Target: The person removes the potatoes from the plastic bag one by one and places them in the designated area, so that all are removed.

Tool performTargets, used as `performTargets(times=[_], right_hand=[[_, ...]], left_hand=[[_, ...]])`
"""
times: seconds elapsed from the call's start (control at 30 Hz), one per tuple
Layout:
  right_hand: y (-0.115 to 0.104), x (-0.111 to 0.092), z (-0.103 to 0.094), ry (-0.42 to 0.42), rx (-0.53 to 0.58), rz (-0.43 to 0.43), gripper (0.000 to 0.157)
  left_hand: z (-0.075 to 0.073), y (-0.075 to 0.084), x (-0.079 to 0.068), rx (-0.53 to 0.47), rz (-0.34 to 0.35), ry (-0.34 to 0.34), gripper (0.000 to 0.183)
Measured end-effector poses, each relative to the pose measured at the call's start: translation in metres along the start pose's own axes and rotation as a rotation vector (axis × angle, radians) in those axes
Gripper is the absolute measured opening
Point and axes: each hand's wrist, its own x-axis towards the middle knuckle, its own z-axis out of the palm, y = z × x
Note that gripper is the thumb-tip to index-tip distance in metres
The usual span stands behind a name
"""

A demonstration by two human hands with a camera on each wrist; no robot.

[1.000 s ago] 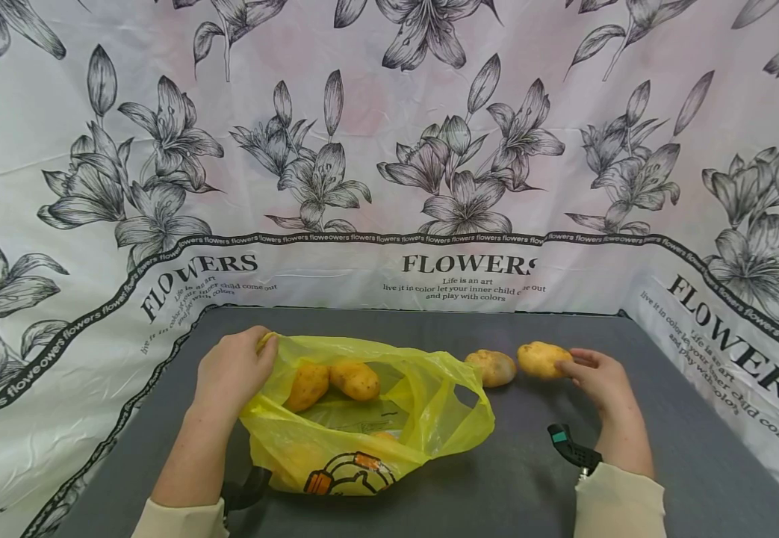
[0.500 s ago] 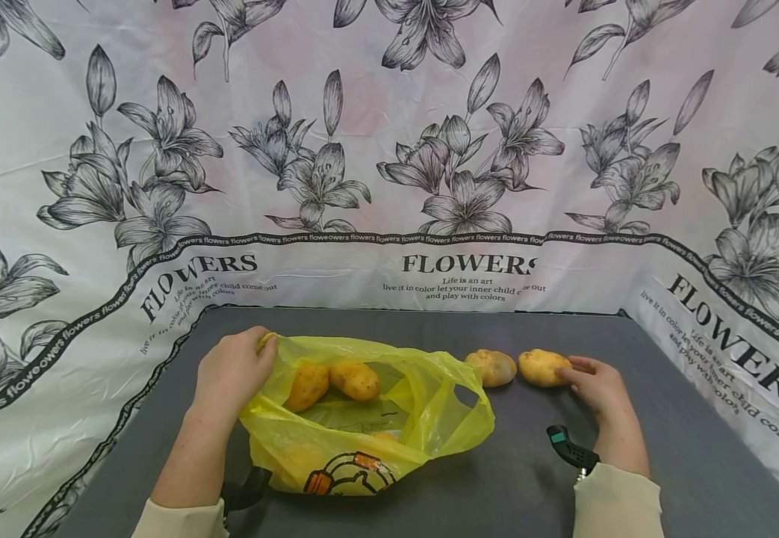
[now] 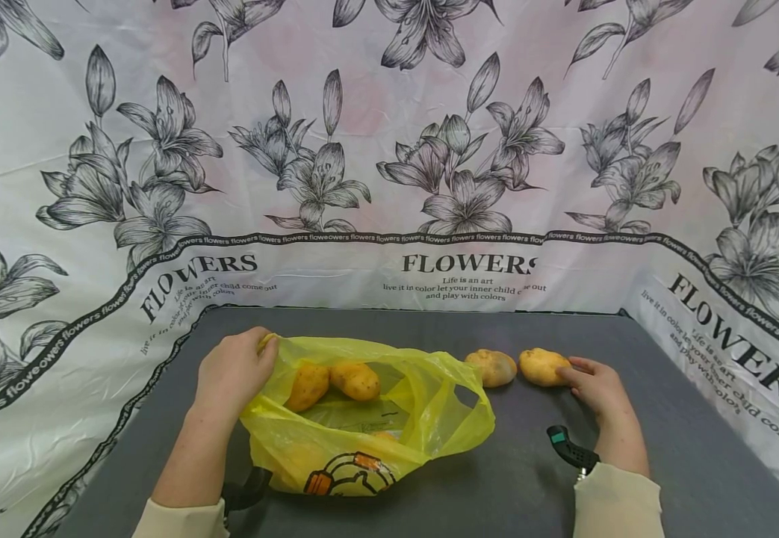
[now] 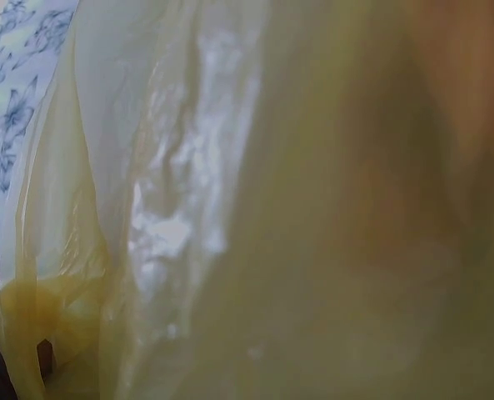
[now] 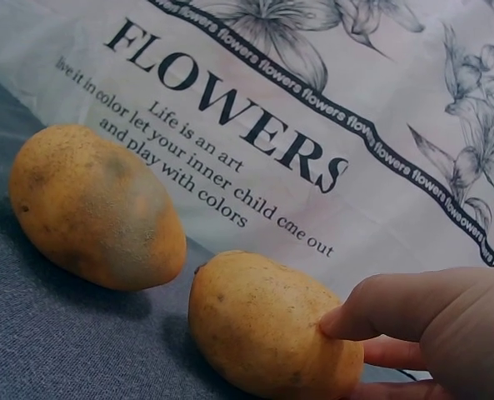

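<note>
A yellow plastic bag (image 3: 429, 418) stands with its mouth spread wide, and two potatoes (image 3: 355, 380) show inside it. My left hand (image 3: 236, 370) pinches the bag's rim at its far left corner. Blurred yellow film (image 4: 180, 208) fills most of the left wrist view. On the right, my right hand (image 3: 596, 385) holds a smooth potato (image 5: 263, 325) by its right end, with the thumb on the near side and the fingers partly hidden behind. Beside it, to the left, lies another potato (image 5: 97, 208) with a greyish patch on its skin.
The grey tabletop (image 3: 483, 501) lies under everything. A white flower-print cloth (image 3: 335, 276) hangs behind the table and along both sides. Dark devices (image 3: 572, 448) are strapped at the wrists.
My right hand has come down slightly with its potato, which now sits level with the one beside it. The left hand and the bag stay where they were.
</note>
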Motion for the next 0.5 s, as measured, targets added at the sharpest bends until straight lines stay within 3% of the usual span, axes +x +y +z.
performTargets(times=[0.5], right_hand=[[-0.0055, -0.0016, -0.0040, -0.041, -0.071, -0.007, 0.081]], left_hand=[[0.0016, -0.0032, 0.0015, -0.004, 0.002, -0.005, 0.034]])
